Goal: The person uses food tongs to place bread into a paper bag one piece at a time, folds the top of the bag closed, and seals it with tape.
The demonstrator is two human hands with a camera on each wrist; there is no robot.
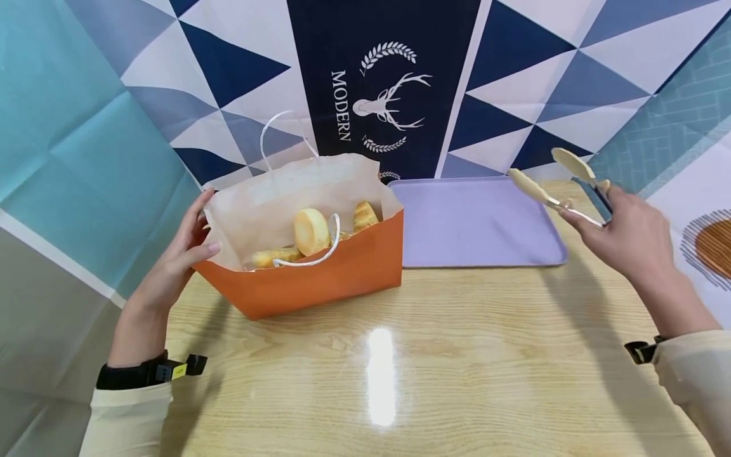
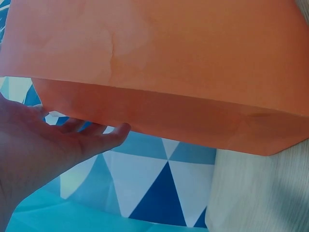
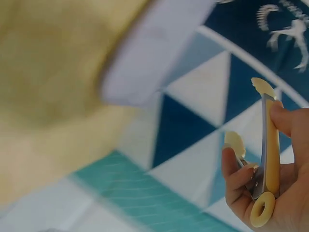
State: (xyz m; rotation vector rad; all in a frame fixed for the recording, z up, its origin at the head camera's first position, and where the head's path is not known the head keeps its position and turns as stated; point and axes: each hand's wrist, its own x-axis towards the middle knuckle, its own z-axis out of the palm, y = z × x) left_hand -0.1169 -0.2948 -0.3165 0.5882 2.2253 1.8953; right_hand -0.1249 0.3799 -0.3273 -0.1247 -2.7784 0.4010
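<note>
An orange paper bag (image 1: 337, 270) with a white inside and white cord handles stands on the table, its mouth gaping toward me. In it are a round pale bread (image 1: 311, 232), a long yellow bread (image 1: 276, 256) and a golden ridged piece of bread (image 1: 364, 216). My left hand (image 1: 178, 254) rests on the bag's left end, fingers loosely spread along the narrow side (image 2: 159, 113). Farther right, my right hand (image 1: 631, 231) grips a pair of tongs (image 3: 271, 154) with cream-coloured tips. The tong tips are spread apart in the air, with nothing between them.
A lilac tray (image 1: 474, 222) lies right of the bag, close against it, its far side near the patterned backdrop (image 1: 382, 82). The wooden table (image 1: 457, 355) extends in front. Teal cloth (image 1: 63, 127) hangs at the left.
</note>
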